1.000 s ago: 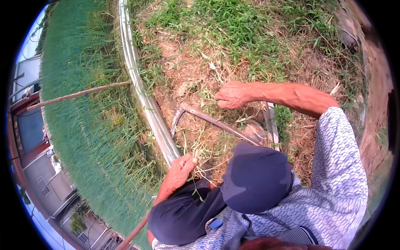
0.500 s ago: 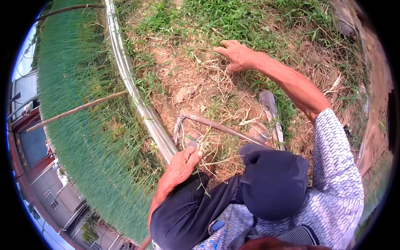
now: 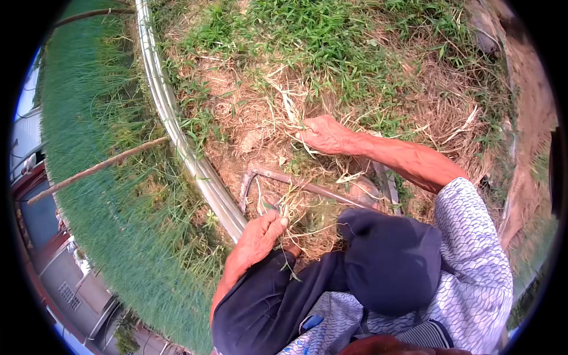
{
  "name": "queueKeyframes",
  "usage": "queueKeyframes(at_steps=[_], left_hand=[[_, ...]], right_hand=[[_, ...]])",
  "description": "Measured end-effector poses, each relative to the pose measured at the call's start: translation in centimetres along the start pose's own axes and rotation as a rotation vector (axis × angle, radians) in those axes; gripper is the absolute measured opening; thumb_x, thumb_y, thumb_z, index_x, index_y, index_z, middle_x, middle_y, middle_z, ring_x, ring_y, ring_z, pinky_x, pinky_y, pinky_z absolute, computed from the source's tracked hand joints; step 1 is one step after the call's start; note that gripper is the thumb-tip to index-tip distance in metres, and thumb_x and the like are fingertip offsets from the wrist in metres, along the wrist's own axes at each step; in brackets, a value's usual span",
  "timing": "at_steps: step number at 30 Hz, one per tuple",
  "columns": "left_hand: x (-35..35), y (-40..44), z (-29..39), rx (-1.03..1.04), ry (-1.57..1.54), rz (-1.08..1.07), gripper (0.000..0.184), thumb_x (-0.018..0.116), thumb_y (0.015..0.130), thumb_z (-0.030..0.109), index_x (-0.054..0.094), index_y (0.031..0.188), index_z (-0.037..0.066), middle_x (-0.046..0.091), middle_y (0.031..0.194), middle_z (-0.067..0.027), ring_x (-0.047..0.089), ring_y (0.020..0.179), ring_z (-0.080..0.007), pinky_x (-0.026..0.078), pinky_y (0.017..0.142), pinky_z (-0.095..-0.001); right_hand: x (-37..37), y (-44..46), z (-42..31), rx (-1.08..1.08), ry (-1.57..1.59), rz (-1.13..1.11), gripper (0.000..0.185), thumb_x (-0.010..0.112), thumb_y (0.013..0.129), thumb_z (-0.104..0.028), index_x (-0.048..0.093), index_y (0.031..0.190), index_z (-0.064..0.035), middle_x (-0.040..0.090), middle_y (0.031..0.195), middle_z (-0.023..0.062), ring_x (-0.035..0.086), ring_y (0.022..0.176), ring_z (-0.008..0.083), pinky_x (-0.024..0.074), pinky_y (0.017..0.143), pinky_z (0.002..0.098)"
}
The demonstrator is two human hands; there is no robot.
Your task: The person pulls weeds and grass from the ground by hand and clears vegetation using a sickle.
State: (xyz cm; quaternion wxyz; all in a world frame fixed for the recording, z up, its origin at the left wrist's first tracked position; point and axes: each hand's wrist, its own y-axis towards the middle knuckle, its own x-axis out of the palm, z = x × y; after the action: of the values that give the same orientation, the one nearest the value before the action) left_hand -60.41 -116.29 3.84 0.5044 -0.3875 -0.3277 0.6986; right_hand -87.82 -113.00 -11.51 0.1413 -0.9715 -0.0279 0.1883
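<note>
The left hand [image 3: 254, 239] is gripping a loose bunch of thin stems [image 3: 291, 204] between thumb and curled fingers, near the left edge of the ground [image 3: 251, 142] and just beside a long pale strip [image 3: 204, 176]. A leafy end is hanging over the dark trousers [image 3: 260, 302]. The right hand [image 3: 326, 136] is pinching dry stalks [image 3: 288, 106] with bent, narrowly set fingers, around the middle of the ground; the stalks are pointing toward its far edge. Between the hands, a sickle [image 3: 296, 183] is lying, its blade resting near the pale strip and its handle slanting toward the right knee. Green weeds [image 3: 307, 35] are growing toward the far edge. Beyond the strip, a wooden pole [image 3: 97, 168] is stretching across tall green plants [image 3: 118, 236].
</note>
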Motion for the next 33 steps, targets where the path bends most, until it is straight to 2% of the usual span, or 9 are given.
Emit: queueKeyframes(at_steps=[3, 5, 9, 15, 20, 23, 26, 31, 33], left_hand=[[-0.3, 0.7, 0.2, -0.012, -0.062, -0.016, 0.042, 0.051, 0.1, 0.04, 0.051, 0.087, 0.001, 0.044, 0.071, -0.0111, 0.042, 0.068, -0.0213, 0.039, 0.065, -0.0389], [-0.4, 0.9, 0.7, -0.017, -0.114, -0.012, 0.042, 0.051, 0.1, 0.04, 0.051, 0.087, 0.0, 0.045, 0.07, -0.0101, 0.042, 0.069, -0.0204, 0.039, 0.065, -0.0385], [-1.1, 1.5, 0.6, -0.083, -0.118, -0.009, 0.042, 0.052, 0.1, 0.039, 0.051, 0.086, 0.0, 0.045, 0.071, -0.0073, 0.041, 0.07, -0.0178, 0.039, 0.064, -0.0366], [-1.8, 2.6, -0.5, -0.013, -0.154, 0.025, 0.035, 0.058, 0.098, 0.038, 0.049, 0.082, 0.008, 0.039, 0.069, 0.0064, 0.035, 0.065, -0.0068, 0.03, 0.056, -0.0265], [-2.5, 3.3, -0.6, 0.024, -0.099, 0.044, 0.038, 0.057, 0.098, 0.039, 0.047, 0.078, 0.008, 0.038, 0.069, 0.006, 0.035, 0.065, -0.0066, 0.031, 0.055, -0.027], [-2.5, 3.5, -0.9, 0.004, -0.169, 0.029, 0.039, 0.057, 0.099, 0.038, 0.047, 0.077, 0.008, 0.038, 0.069, 0.0058, 0.036, 0.064, -0.0066, 0.031, 0.055, -0.0272], [-2.5, 4.6, -2.4, 0.017, -0.156, 0.022, 0.038, 0.057, 0.099, 0.037, 0.047, 0.077, 0.008, 0.039, 0.068, 0.0053, 0.036, 0.063, -0.0068, 0.032, 0.054, -0.0276], [-3.8, 6.5, -1.0, 0.073, -0.02, -0.004, 0.039, 0.055, 0.099, 0.037, 0.045, 0.078, 0.005, 0.038, 0.067, 0.0029, 0.036, 0.062, -0.0085, 0.033, 0.054, -0.0298], [-4.4, 7.0, -0.6, 0.107, 0.058, 0.005, 0.039, 0.054, 0.099, 0.037, 0.047, 0.081, 0.003, 0.039, 0.067, 0.0015, 0.036, 0.063, -0.0096, 0.033, 0.054, -0.0313]], right_hand=[[3.8, -4.3, -2.9, 0.187, 0.197, -0.481, 0.045, 0.055, 0.087, -0.036, 0.055, 0.078, 0.0089, 0.058, 0.072, 0.0288, 0.062, 0.069, 0.0354, 0.0476, 0.065, 0.0478], [3.8, -4.5, -3.5, 0.139, 0.259, -0.43, 0.042, 0.058, 0.086, -0.035, 0.055, 0.081, 0.0072, 0.056, 0.068, 0.0262, 0.06, 0.065, 0.032, 0.047, 0.063, 0.0474], [0.1, 3.6, 1.2, -0.248, -0.4, 0.138, 0.039, 0.061, 0.083, -0.023, 0.05, 0.114, -0.0007, 0.059, 0.109, 0.0298, 0.068, 0.073, 0.0351, 0.0547, 0.061, 0.0439], [-6.1, 10.8, 4.7, 0.141, -0.697, 0.288, 0.061, 0.056, 0.087, -0.021, 0.034, 0.135, 0.0098, 0.042, 0.125, 0.0424, 0.067, 0.076, 0.0466, 0.0579, 0.067, 0.0471], [-8.1, 11.8, 5.4, 0.163, -0.665, 0.119, 0.03, 0.051, 0.087, -0.018, 0.05, 0.101, 0.0084, 0.062, 0.065, 0.0206, 0.067, 0.069, 0.0394, 0.0558, 0.064, 0.0483], [-7.5, 12.0, 5.9, 0.13, -0.576, 0.155, 0.025, 0.051, 0.084, -0.019, 0.053, 0.091, 0.0051, 0.062, 0.069, 0.0204, 0.063, 0.064, 0.04, 0.0542, 0.062, 0.047], [-4.0, 7.0, 0.6, -0.074, -0.353, -0.313, 0.026, 0.05, 0.082, -0.019, 0.054, 0.087, 0.0064, 0.061, 0.076, 0.0291, 0.062, 0.072, 0.0429, 0.0472, 0.064, 0.0521], [4.9, -3.1, -3.2, -0.066, -0.24, -1.114, 0.025, 0.056, 0.081, -0.018, 0.061, 0.093, 0.0032, 0.066, 0.083, 0.0241, 0.065, 0.078, 0.0401, 0.0512, 0.069, 0.0497], [4.1, -3.8, -3.2, -0.027, -0.208, -1.001, 0.025, 0.057, 0.082, -0.019, 0.06, 0.095, 0.0019, 0.065, 0.082, 0.0232, 0.065, 0.079, 0.0401, 0.0507, 0.069, 0.0499]])
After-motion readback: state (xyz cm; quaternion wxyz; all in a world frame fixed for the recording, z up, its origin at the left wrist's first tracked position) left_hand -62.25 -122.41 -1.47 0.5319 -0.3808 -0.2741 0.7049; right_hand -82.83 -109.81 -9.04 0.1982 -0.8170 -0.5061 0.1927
